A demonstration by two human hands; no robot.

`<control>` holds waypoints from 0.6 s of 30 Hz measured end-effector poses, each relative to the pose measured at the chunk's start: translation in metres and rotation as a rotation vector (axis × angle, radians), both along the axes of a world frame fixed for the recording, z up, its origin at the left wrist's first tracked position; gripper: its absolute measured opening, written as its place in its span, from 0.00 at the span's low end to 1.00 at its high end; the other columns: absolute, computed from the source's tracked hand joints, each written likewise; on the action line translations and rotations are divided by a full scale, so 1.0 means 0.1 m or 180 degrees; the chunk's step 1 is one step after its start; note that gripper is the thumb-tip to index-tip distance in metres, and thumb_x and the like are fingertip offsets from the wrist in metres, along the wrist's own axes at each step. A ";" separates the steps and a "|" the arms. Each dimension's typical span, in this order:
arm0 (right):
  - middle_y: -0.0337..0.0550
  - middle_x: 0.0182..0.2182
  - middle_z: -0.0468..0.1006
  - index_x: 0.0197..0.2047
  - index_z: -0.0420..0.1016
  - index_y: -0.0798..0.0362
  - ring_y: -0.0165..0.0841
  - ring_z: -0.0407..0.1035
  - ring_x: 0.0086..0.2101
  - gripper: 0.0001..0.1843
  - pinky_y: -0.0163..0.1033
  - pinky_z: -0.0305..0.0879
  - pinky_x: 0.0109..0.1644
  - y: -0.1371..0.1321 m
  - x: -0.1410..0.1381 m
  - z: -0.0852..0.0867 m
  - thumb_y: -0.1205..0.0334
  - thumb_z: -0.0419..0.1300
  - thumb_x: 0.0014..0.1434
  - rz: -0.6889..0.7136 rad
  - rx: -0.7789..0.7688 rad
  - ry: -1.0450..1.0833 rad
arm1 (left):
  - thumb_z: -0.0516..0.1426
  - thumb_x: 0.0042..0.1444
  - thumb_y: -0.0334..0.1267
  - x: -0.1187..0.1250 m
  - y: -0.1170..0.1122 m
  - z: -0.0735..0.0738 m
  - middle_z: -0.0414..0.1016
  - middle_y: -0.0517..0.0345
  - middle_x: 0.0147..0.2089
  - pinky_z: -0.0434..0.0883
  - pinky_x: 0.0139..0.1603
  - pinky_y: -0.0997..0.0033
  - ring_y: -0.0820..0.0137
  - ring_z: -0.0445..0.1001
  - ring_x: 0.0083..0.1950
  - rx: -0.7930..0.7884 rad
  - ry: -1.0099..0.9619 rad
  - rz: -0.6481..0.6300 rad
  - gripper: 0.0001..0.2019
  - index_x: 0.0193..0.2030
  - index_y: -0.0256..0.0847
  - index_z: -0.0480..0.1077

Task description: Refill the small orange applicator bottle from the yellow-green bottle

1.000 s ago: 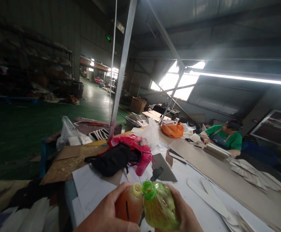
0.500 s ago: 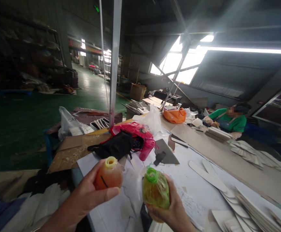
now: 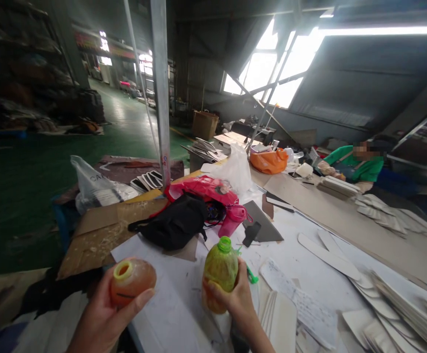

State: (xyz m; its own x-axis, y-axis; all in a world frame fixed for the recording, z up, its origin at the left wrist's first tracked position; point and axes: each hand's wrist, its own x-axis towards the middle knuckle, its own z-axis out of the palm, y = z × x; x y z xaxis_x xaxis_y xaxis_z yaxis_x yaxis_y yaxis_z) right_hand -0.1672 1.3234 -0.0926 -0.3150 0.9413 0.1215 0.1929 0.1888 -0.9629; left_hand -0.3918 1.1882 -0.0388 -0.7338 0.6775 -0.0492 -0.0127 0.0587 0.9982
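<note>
My left hand (image 3: 103, 314) is wrapped round a small orange bottle (image 3: 134, 279) with an open yellow-green neck, held above the near left edge of the white-covered table (image 3: 290, 255). My right hand (image 3: 237, 299) grips a yellow-green plastic bottle (image 3: 217, 267) with a green neck, upright and low over the table. The two bottles are apart, roughly a hand's width between them. A stack of white strips (image 3: 277, 314) lies just right of my right hand.
A black bag (image 3: 176, 225), a red bag (image 3: 206, 189) and a pink bottle (image 3: 233, 220) lie behind the bottles, beside a metal post (image 3: 161, 93). Cardboard (image 3: 103, 230) covers the left end. A person in green (image 3: 356, 164) sits at the far right near an orange bag (image 3: 270, 161).
The two bottles, held mouth to mouth a second ago, have come apart. My left hand moved left with the orange one, and my right hand brought the green one upright.
</note>
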 end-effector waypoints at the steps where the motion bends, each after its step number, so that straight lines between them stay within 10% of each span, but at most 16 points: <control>1: 0.46 0.46 0.68 0.55 0.54 0.51 0.41 0.66 0.47 0.39 0.46 0.67 0.53 0.02 -0.10 -0.01 0.49 0.68 0.45 -0.0069 0.0051 0.0013 | 0.70 0.38 0.50 -0.02 0.00 -0.08 0.72 0.58 0.52 0.70 0.46 0.88 0.70 0.74 0.47 -0.0035 -0.0011 0.0032 0.37 0.54 0.45 0.63; 9: 0.49 0.47 0.67 0.55 0.53 0.53 0.42 0.67 0.47 0.39 0.47 0.68 0.52 0.16 -0.68 -0.33 0.47 0.67 0.47 -0.0630 0.0339 0.0121 | 0.66 0.44 0.55 0.08 0.16 -0.64 0.63 0.46 0.59 0.58 0.62 0.35 0.45 0.65 0.58 -0.0325 -0.0077 -0.0007 0.36 0.56 0.45 0.57; 18: 0.53 0.51 0.65 0.59 0.50 0.52 0.47 0.65 0.51 0.45 0.58 0.63 0.57 0.07 -0.75 -0.80 0.46 0.68 0.46 -0.0806 0.0660 0.0023 | 0.66 0.43 0.54 0.17 0.30 -1.50 0.63 0.43 0.58 0.62 0.61 0.37 0.45 0.63 0.60 -0.0558 0.0343 0.0098 0.37 0.56 0.42 0.58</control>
State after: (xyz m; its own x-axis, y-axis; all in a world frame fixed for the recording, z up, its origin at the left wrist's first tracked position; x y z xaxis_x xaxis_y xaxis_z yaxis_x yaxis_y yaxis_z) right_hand -0.2426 1.3302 -0.1724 -0.0726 0.9446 0.3202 0.2519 0.3280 -0.9105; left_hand -0.3749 1.2178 -0.1888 -0.7614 0.6427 -0.0845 0.0892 0.2330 0.9684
